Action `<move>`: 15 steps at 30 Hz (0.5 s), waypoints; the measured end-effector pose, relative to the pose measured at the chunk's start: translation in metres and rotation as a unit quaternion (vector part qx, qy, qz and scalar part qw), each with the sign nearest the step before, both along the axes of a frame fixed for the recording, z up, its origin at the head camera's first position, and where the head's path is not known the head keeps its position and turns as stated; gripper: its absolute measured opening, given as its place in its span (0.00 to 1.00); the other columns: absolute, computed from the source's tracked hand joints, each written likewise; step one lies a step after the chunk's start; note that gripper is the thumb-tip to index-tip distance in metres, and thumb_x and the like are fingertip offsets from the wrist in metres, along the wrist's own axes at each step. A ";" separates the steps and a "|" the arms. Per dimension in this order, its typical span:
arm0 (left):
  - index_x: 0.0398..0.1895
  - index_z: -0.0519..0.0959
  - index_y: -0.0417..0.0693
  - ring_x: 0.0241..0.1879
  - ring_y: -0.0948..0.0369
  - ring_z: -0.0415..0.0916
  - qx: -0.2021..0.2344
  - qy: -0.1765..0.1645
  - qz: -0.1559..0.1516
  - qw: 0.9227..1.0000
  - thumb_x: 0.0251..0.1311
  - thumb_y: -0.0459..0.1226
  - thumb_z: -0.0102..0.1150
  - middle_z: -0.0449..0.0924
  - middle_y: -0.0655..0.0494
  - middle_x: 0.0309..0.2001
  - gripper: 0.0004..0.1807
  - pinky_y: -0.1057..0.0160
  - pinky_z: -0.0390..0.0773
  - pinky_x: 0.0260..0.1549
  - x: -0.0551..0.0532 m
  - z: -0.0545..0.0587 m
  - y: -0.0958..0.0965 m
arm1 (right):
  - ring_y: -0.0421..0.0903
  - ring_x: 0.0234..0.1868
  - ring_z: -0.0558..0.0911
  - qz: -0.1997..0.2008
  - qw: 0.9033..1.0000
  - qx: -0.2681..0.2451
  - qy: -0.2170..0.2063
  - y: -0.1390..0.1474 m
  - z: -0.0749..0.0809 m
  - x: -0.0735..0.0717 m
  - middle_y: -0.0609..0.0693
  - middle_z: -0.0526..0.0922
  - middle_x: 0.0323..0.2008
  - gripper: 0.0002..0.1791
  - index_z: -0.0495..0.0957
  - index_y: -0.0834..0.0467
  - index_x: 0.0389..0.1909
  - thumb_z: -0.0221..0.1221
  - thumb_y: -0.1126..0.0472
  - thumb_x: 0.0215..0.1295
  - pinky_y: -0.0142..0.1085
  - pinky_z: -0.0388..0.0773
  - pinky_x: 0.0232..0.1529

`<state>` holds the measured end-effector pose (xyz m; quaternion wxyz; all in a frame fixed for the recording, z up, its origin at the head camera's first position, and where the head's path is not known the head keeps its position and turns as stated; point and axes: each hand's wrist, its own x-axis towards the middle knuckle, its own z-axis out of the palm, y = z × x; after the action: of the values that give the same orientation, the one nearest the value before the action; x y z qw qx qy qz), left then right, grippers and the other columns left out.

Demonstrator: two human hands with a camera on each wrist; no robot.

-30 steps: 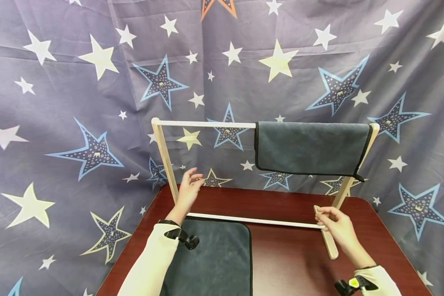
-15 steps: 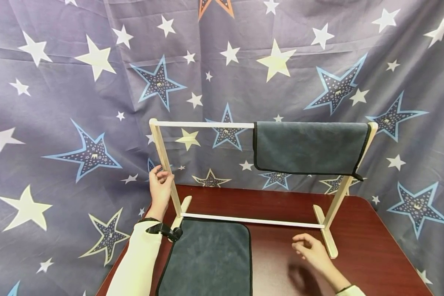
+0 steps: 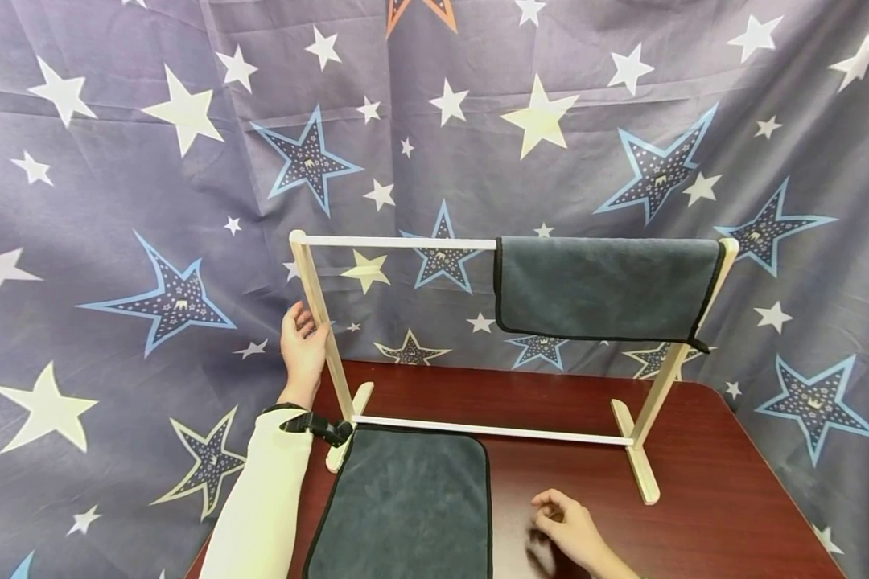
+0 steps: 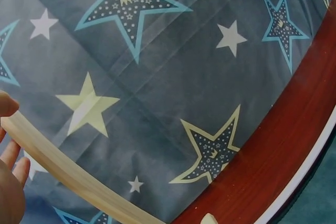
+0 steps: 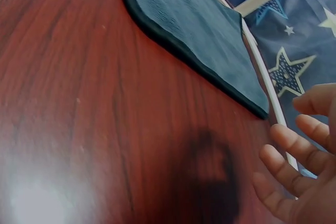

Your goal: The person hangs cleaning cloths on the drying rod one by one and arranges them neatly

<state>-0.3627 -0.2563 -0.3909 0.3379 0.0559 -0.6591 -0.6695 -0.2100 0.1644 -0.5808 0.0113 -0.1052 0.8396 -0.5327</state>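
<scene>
A dark grey-green cloth with black edging [image 3: 608,289] hangs folded over the right part of the top bar of a wooden rack [image 3: 398,242]. My left hand [image 3: 304,346] is at the rack's left post [image 3: 310,273]; the thumb touches or overlaps the post and the loosely bent fingers lie to its left. In the left wrist view the post [image 4: 68,174] runs up to this hand. A second cloth [image 3: 413,498] lies flat on the table at the rack's left front. My right hand [image 3: 568,531] hovers above the table right of that cloth, fingers loosely curved, holding nothing.
The rack stands on a dark red-brown table [image 3: 717,482] on two wooden feet [image 3: 636,454], with a white lower bar [image 3: 492,431] between them. Behind hangs a grey curtain [image 3: 210,185] printed with stars, close to the table's back edge.
My left hand has moved left from inside the rack to its left post. My right hand has left the right foot area and moved left and toward me. Both cloths look unmoved.
</scene>
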 end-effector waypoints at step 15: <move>0.64 0.73 0.38 0.51 0.41 0.77 -0.120 -0.001 0.078 0.990 0.55 0.20 0.58 0.74 0.32 0.51 0.30 0.47 0.77 0.53 -0.008 0.007 -0.002 | 0.35 0.28 0.78 0.110 0.993 0.002 0.048 -0.034 -0.008 0.001 0.45 0.80 0.29 0.09 0.77 0.66 0.42 0.60 0.70 0.59 0.30 0.76 0.30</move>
<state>-0.3706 -0.2586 -0.3843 0.3926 0.0669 -0.7287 -0.5571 -0.2092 0.1300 -0.5891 0.0294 -0.2222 0.8234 -0.5213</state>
